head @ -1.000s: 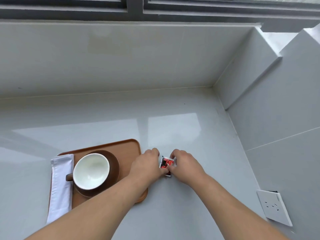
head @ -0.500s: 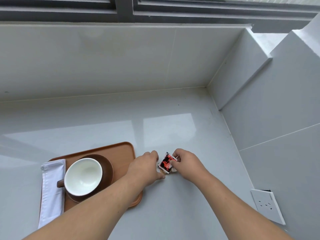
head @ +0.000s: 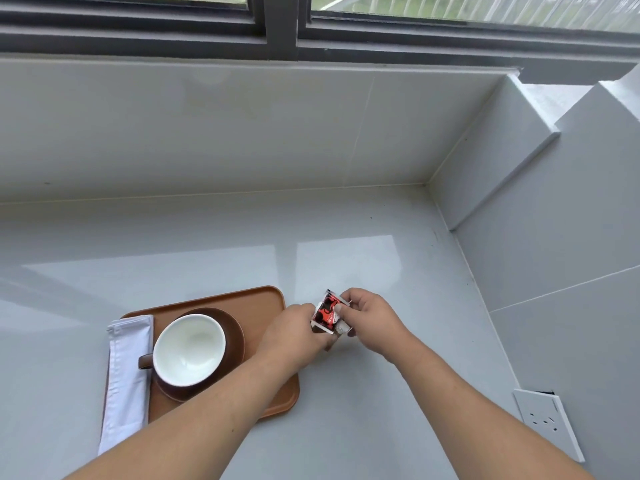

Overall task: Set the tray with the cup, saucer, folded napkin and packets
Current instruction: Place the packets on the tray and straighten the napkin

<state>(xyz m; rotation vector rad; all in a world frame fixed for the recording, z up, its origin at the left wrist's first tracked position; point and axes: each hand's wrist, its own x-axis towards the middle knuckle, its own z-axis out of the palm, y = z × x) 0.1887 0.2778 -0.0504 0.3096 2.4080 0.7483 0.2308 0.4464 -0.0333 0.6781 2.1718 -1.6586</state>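
Observation:
A brown tray (head: 263,303) lies on the grey counter at the lower left. On it a dark brown saucer (head: 235,327) carries a cup (head: 188,348), white inside with a brown handle at its left. A folded white napkin (head: 126,379) lies along the tray's left edge. Just right of the tray, my left hand (head: 292,332) and my right hand (head: 372,318) both pinch a small stack of red, black and white packets (head: 327,311), lifted off the counter and tilted.
The glossy grey counter (head: 363,393) meets a tiled back wall under a dark window frame (head: 277,29). A tiled side wall with a stepped ledge (head: 519,133) rises at the right. A white wall socket (head: 547,422) sits low on it.
The packets lay flat on the counter between my fingers; both hands have since raised and tilted them upright. The view has shifted slightly.

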